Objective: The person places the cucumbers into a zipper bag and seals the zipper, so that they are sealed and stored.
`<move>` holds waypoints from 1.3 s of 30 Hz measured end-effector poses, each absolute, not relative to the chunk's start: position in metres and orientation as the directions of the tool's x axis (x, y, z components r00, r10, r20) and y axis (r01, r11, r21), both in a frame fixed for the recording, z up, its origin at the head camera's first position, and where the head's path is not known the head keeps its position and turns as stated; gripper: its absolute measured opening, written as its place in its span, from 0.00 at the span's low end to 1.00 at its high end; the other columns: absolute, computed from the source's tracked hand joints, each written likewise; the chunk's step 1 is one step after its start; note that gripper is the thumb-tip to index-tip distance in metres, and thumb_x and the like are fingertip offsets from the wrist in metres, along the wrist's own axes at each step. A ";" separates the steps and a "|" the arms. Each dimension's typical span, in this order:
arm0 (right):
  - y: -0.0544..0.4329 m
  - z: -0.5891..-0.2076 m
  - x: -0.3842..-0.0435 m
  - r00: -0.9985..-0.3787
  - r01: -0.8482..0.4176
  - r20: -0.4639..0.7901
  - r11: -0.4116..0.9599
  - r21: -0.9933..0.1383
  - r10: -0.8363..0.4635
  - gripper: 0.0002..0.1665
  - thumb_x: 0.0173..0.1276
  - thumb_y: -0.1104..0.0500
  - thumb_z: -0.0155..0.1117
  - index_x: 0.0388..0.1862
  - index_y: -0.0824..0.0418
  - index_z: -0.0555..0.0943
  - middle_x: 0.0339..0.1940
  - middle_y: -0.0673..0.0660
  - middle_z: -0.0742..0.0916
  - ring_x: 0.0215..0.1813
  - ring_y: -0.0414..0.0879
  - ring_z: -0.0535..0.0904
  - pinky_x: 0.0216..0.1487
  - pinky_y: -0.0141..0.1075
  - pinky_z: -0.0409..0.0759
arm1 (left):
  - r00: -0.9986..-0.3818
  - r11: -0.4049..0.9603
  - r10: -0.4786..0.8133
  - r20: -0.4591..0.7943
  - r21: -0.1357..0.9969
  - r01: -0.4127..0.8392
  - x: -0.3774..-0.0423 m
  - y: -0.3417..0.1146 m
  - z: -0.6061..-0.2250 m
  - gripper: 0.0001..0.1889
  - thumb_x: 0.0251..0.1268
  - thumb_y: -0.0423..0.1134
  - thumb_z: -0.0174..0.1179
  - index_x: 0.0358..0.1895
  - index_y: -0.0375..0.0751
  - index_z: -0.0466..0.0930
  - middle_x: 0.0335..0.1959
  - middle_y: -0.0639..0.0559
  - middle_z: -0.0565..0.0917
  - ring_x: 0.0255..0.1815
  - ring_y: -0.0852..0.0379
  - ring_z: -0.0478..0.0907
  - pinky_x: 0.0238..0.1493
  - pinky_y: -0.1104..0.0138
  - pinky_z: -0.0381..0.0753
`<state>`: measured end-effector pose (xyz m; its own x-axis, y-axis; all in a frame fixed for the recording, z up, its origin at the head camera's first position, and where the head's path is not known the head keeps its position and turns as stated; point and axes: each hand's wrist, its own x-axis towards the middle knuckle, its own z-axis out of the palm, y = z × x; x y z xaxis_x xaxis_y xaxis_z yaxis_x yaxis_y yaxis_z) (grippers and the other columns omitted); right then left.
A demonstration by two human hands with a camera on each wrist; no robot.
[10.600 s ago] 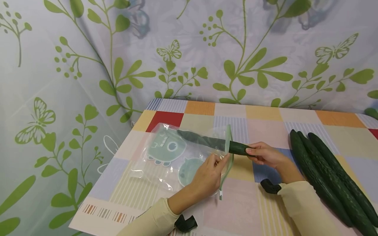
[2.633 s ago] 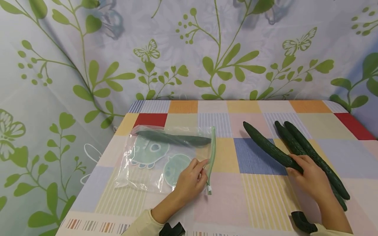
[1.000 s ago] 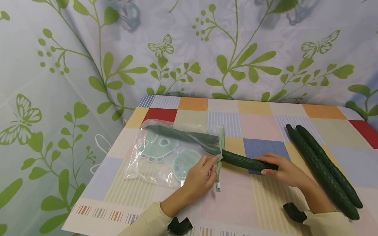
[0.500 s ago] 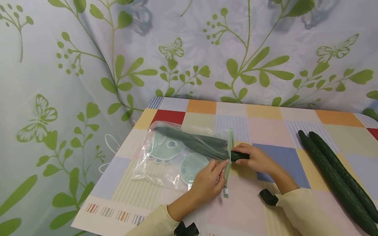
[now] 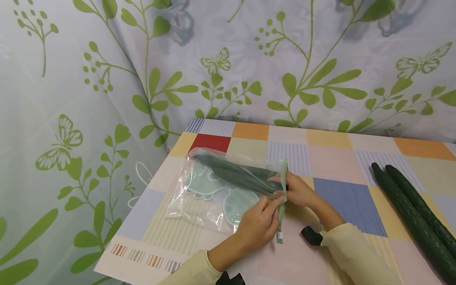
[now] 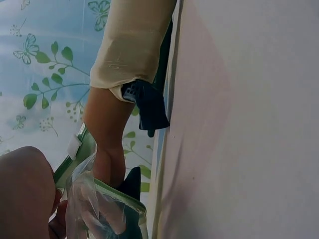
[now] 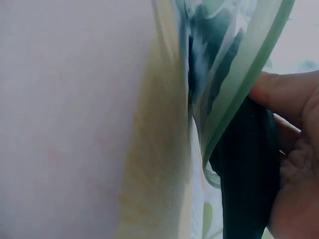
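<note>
A clear zip bag [image 5: 210, 211] with green cartoon prints lies on the table, its green-edged mouth facing right. Two cucumbers [image 5: 231, 176] lie side by side in it, seen through the plastic. My left hand [image 5: 258, 221] pinches the near side of the mouth, beside the green zip strip [image 5: 281, 221]. Reaching into the opening, my right hand [image 5: 299, 192] has fingers and thumb about the end of the nearer cucumber. In the right wrist view, that dark cucumber end [image 7: 249, 164] lies against the palm, beside the bag's green edge [image 7: 254, 64].
Two more cucumbers [image 5: 413, 217] lie together on the patchwork-patterned table [image 5: 342, 158], to the right of my right arm. The table's left edge runs close beyond the bag. A curtain with green leaves [image 5: 303, 59] hangs behind.
My right hand took a cucumber from the pile and slid it leftward into the bag beside the first. Its fingers have now passed through the mouth. My left hand keeps pinching the bag's edge.
</note>
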<state>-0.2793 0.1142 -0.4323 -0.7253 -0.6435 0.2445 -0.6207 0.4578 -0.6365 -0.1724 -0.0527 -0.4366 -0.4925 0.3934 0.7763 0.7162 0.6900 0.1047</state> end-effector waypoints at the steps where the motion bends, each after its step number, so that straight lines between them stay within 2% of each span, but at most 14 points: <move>1: 0.114 -0.433 -0.279 -0.730 -0.614 0.240 0.460 -0.641 -0.640 0.24 0.53 0.68 0.64 0.52 0.69 0.77 0.48 0.65 0.80 0.51 0.60 0.75 0.48 0.51 0.73 | -0.495 0.688 0.397 0.773 0.106 0.717 -0.172 -0.053 -0.437 0.24 0.47 0.31 0.56 0.53 0.38 0.75 0.27 0.54 0.69 0.20 0.68 0.63 0.24 0.85 0.64; 7: 0.116 -0.440 -0.279 -0.747 -0.585 0.218 0.465 -0.665 -0.628 0.24 0.53 0.68 0.64 0.52 0.70 0.77 0.47 0.65 0.81 0.51 0.60 0.76 0.49 0.52 0.73 | -0.519 0.680 0.413 0.749 0.125 0.722 -0.172 -0.054 -0.438 0.23 0.49 0.31 0.55 0.54 0.37 0.75 0.29 0.54 0.71 0.22 0.69 0.65 0.25 0.85 0.64; 12: 0.120 -0.439 -0.279 -0.749 -0.570 0.163 0.498 -0.654 -0.642 0.24 0.55 0.64 0.65 0.53 0.69 0.77 0.50 0.65 0.81 0.54 0.62 0.75 0.52 0.53 0.73 | -0.541 0.677 0.420 0.729 0.145 0.722 -0.171 -0.053 -0.439 0.23 0.50 0.32 0.55 0.54 0.37 0.75 0.29 0.54 0.71 0.21 0.69 0.64 0.24 0.86 0.63; 16: 0.134 -0.431 -0.282 -0.750 -0.560 0.122 0.525 -0.642 -0.650 0.19 0.57 0.61 0.64 0.48 0.67 0.79 0.45 0.62 0.84 0.47 0.56 0.78 0.44 0.45 0.77 | -0.576 0.678 0.420 0.701 0.180 0.713 -0.170 -0.053 -0.439 0.23 0.50 0.32 0.55 0.54 0.38 0.75 0.29 0.54 0.71 0.21 0.69 0.64 0.23 0.86 0.62; 19: 0.153 -0.424 -0.284 -0.765 -0.519 0.054 0.566 -0.641 -0.642 0.19 0.57 0.59 0.64 0.46 0.67 0.79 0.41 0.60 0.84 0.40 0.50 0.79 0.37 0.39 0.77 | -0.615 0.679 0.417 0.669 0.220 0.701 -0.169 -0.054 -0.439 0.22 0.51 0.32 0.55 0.55 0.39 0.75 0.30 0.54 0.71 0.21 0.69 0.64 0.23 0.85 0.62; 24: 0.177 -0.415 -0.283 -0.768 -0.419 -0.131 0.646 -0.638 -0.627 0.23 0.57 0.55 0.64 0.47 0.69 0.78 0.42 0.62 0.83 0.43 0.54 0.78 0.42 0.44 0.77 | -0.642 0.678 0.420 0.641 0.249 0.692 -0.166 -0.055 -0.439 0.22 0.52 0.32 0.55 0.54 0.39 0.76 0.29 0.55 0.70 0.20 0.68 0.63 0.22 0.85 0.61; 28: 0.181 -0.415 -0.284 -0.734 -0.384 -0.201 0.641 -0.665 -0.648 0.20 0.56 0.53 0.65 0.42 0.67 0.79 0.37 0.58 0.84 0.39 0.49 0.78 0.40 0.41 0.76 | -0.644 0.675 0.415 0.643 0.257 0.692 -0.166 -0.055 -0.439 0.22 0.51 0.32 0.56 0.54 0.39 0.76 0.28 0.54 0.70 0.20 0.68 0.63 0.22 0.85 0.60; 32: 0.178 -0.419 -0.286 -0.713 -0.420 -0.155 0.594 -0.687 -0.684 0.14 0.59 0.55 0.62 0.38 0.64 0.77 0.29 0.52 0.80 0.29 0.38 0.71 0.31 0.33 0.71 | -0.644 0.669 0.424 0.636 0.260 0.697 -0.166 -0.055 -0.440 0.21 0.51 0.32 0.57 0.53 0.38 0.76 0.27 0.54 0.70 0.19 0.68 0.62 0.21 0.85 0.59; 35: 0.172 -0.425 -0.288 -0.712 -0.399 -0.086 0.502 -0.767 -0.697 0.12 0.63 0.58 0.58 0.40 0.65 0.74 0.24 0.53 0.76 0.22 0.38 0.67 0.24 0.32 0.69 | -0.641 0.672 0.439 0.629 0.245 0.699 -0.166 -0.054 -0.441 0.21 0.50 0.32 0.57 0.52 0.38 0.77 0.27 0.55 0.70 0.19 0.68 0.62 0.20 0.84 0.59; 39: 0.159 -0.431 -0.288 -0.741 -0.331 -0.017 0.388 -0.860 -0.672 0.11 0.65 0.62 0.55 0.42 0.69 0.71 0.19 0.56 0.75 0.17 0.41 0.66 0.19 0.35 0.69 | -0.639 0.678 0.451 0.623 0.226 0.700 -0.167 -0.053 -0.442 0.20 0.50 0.32 0.57 0.51 0.38 0.77 0.27 0.55 0.70 0.19 0.68 0.62 0.21 0.84 0.60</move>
